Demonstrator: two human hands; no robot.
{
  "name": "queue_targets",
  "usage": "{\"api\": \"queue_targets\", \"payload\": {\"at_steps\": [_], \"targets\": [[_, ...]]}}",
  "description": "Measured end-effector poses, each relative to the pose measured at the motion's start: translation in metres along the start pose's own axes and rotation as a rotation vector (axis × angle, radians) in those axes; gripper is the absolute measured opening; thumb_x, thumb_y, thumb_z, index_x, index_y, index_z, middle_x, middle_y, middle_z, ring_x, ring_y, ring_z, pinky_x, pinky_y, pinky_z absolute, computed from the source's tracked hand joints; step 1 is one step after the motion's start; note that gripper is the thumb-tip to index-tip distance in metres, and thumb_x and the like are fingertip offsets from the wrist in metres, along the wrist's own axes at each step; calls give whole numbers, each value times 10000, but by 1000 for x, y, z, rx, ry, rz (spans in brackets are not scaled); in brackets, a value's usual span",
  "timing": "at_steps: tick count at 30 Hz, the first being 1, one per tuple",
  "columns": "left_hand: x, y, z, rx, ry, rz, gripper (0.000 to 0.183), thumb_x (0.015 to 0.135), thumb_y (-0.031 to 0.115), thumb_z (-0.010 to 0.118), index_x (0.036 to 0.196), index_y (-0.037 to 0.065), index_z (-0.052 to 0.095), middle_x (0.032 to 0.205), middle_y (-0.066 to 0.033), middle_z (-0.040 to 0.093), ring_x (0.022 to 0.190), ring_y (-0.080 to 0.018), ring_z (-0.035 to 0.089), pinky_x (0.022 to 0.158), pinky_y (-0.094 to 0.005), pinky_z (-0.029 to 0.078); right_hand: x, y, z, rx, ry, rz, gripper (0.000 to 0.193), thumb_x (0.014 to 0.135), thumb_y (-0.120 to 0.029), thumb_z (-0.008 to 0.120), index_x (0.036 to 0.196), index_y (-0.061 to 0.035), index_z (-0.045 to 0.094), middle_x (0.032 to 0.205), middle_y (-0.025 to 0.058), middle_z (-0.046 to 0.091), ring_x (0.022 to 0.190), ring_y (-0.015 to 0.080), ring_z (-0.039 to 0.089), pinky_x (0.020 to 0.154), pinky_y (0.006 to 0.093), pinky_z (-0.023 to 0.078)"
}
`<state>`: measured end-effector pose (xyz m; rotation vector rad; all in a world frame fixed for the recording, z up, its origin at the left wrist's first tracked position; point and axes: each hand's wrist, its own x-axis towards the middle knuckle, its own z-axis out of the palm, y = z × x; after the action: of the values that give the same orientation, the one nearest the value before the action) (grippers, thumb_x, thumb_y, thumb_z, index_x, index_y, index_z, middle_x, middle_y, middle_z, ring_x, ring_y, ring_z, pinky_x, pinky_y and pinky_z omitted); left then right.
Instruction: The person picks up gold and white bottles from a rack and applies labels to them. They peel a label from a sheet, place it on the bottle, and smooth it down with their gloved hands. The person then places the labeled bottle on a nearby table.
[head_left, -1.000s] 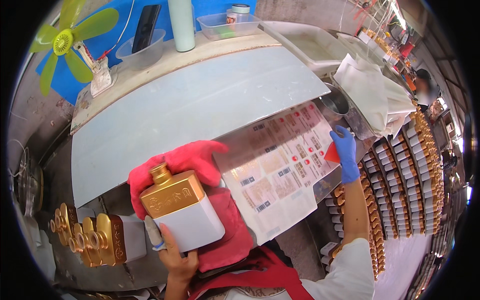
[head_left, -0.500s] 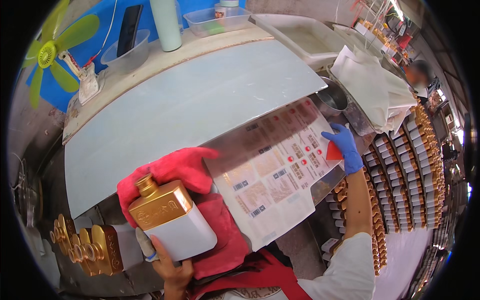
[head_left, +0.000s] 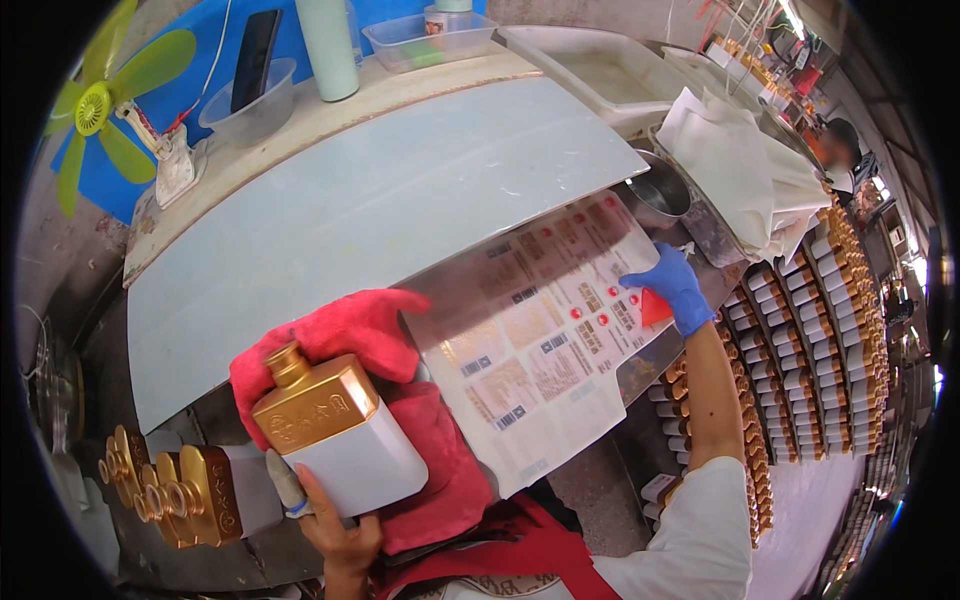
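Note:
A flat-sided bottle (head_left: 362, 462), white below with a gold shoulder and neck, lies tilted on a red cloth (head_left: 440, 490). My left hand (head_left: 338, 535) grips its lower side, and a pale sleeve covers one of that hand's fingers. In a blue glove, my right hand (head_left: 676, 288) pinches a flat red piece (head_left: 655, 309), which looks like a scraper, at the right edge of a printed decal sheet (head_left: 575, 425). Rows of gold, dark and red prints cover the sheet. The glove hides part of the red piece.
More gold-and-white bottles (head_left: 215, 495) lie at the lower left. Beyond the sheet is a pale board (head_left: 400, 190); a metal bowl (head_left: 665, 190) and white sheets (head_left: 735, 165) sit at right. Stacked bottles (head_left: 810, 340) fill the right side. A green fan (head_left: 95, 108) stands far left.
My right hand has shifted slightly left, bringing the red piece further onto the decal sheet's edge. My left hand and the bottle stay nearly in place.

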<state>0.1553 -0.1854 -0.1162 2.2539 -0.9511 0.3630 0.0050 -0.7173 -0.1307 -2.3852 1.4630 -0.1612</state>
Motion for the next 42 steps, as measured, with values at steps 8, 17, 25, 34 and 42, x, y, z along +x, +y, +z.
{"api": "queue_targets", "payload": {"at_steps": [8,17,25,34,42], "targets": [[4,2,-1,14,-5,28,782,703,27,632,1403,-71,297,1421,-367,256,1298,-520,304,1057,-488,286,20,50,-1,129,-47,48,904,459,-423,897,1167,21,551,1091,172,636,1001,264,622,872,337,478],[2,-1,0,19,-15,38,752,708,45,600,1386,-85,303,1396,-417,236,1274,-572,297,1047,-542,281,21,28,-6,-2,-58,73,898,468,-495,869,1140,22,575,1102,199,633,1008,290,624,875,363,478],[0,-2,1,33,-14,22,772,703,45,627,1392,-84,301,1384,-394,277,1269,-544,325,1043,-512,294,16,2,-4,-95,-69,-11,866,487,-510,855,1126,10,587,1094,195,638,1018,300,620,885,377,470],[1,2,1,44,19,23,790,699,39,677,1392,-83,319,1333,-339,392,1220,-485,418,1016,-455,346,-41,59,-7,76,107,41,1009,504,-473,856,1281,46,476,1189,239,579,1101,350,571,928,393,454],[1,-1,0,-2,1,8,819,692,48,695,1405,-64,308,1384,-330,345,1266,-483,371,1036,-461,325,-68,55,-7,19,65,43,1022,476,-451,868,1288,18,463,1184,224,587,1099,337,574,930,376,451]]}}
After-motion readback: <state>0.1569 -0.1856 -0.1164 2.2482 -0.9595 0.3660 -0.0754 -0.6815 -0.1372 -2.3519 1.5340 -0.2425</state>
